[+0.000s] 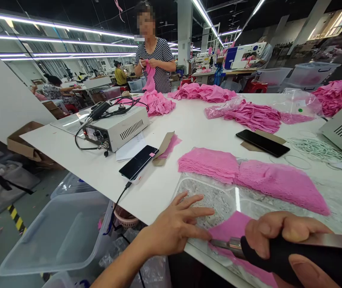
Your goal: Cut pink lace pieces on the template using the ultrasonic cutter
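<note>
A pink fabric piece [233, 225] lies on a clear sheet [203, 190] at the table's near edge. My left hand [179, 224] rests there with its fingers spread, one fingertip touching the fabric's left edge. Wrapped round a black-handled tool [279, 250], my right hand [281, 236] holds the tool's metal tip against the fabric, close to that fingertip. Part of the fabric is hidden under the tool and my right hand. Just beyond are two neat stacks of pink fabric, a left one [208, 162] and a right one [281, 182], side by side.
A grey box with cables [123, 128] and a phone [137, 162] stand to the left. Another phone [262, 143], pale green cords [317, 150] and pink bundles [253, 116] lie farther back. A person [155, 52] handles pink fabric across the table. Plastic bins [59, 232] sit below left.
</note>
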The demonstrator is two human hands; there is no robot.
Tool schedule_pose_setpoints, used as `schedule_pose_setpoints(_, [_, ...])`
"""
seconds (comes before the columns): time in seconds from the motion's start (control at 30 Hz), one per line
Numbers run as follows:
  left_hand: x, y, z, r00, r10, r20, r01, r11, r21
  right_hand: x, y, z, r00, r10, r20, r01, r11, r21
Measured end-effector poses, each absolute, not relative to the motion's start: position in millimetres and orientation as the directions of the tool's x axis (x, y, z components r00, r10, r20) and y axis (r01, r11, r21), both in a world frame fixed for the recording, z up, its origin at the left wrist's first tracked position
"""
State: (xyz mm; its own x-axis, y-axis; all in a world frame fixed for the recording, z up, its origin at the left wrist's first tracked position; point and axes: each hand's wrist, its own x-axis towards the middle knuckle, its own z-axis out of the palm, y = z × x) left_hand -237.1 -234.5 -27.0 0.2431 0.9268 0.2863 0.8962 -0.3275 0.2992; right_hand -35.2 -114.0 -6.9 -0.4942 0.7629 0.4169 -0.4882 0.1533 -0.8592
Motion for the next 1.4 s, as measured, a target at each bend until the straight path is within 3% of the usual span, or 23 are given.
schedule_pose_setpoints(0.2, [-238,-236,-28,0.241,0.919,0.312,0.886,-0.339,0.315,-39,-110,5,-0.423,0.839,0.342,-0.449,0.134,-0.884])
schedule_pose_setpoints(0.47, [-237,-236,-25,0.246,0.919,0.309,0.897,-0.337,0.285,-44,-110,6,-0.419,0.831,0.366,-0.438,0.168,-0.883])
schedule_pose_setpoints(0.7, [-236,-236,-24,0.252,0.916,0.312,0.902,-0.339,0.267,-43,-109,4,-0.421,0.795,0.436,-0.431,0.248,-0.868])
schedule_pose_setpoints(0.83, [-236,-236,-25,0.245,0.902,0.355,0.903,-0.346,0.254,-38,-105,4,-0.537,0.704,0.466,-0.343,0.322,-0.882])
schedule_pose_setpoints(1.0, [-236,-238,-26,0.246,0.889,0.387,0.896,-0.361,0.26,-37,-103,15,-0.49,0.786,0.377,-0.455,0.138,-0.88])
schedule_pose_setpoints(1.2, [-240,-239,-25,0.251,0.866,0.433,0.863,-0.403,0.306,-23,-81,36,-0.36,0.92,0.157,-0.526,-0.061,-0.848])
schedule_pose_setpoints(1.3, [-240,-237,-22,0.237,0.848,0.475,0.863,-0.408,0.299,-22,-72,42,-0.333,0.935,0.121,-0.529,-0.079,-0.845])
schedule_pose_setpoints(1.4, [-233,-233,-13,0.216,0.825,0.523,0.862,-0.413,0.296,-27,-67,43,-0.296,0.939,0.173,-0.52,-0.007,-0.854])
